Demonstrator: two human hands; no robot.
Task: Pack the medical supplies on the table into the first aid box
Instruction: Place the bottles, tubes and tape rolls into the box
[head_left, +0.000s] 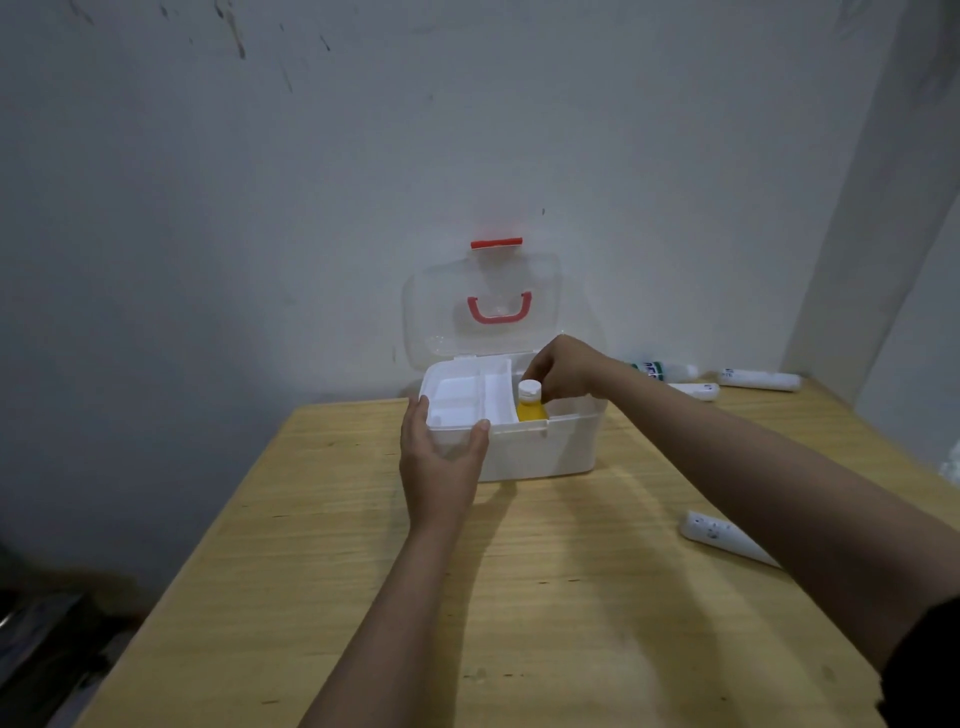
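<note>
Head view: we see a white plastic first aid box (540, 452) standing on a pale wooden counter (519, 597) near the wall, its clear lid (483, 312) tipped upright and back, with a red carry handle (500, 308) and a red latch (496, 243) at the top edge. Inside the box, on its left part, sits a white divided tray (467, 400); to the right of that tray the box is open.

Our left hand (441, 467) braces the near left corner of the box, the thumb hooked over the front rim and the fingers spread along the left side, so this grip is wide and presses on the box wall rather than closing around anything.

Our right hand (563, 371) reaches over the box from the right, and its grip pinches the yellow bottle with a white screw cap (531, 402) at the neck and cap. The bottle stands upright in the open right part of the box, just beside the tray.

More supplies lie on the counter: a white tube with green print (662, 370), a small white tube (696, 391) and a longer white tube (759, 380) at the far right behind the box, and a white wrapped roll (719, 535) on the near right, well apart from the box and partly hidden by our right forearm.
</note>
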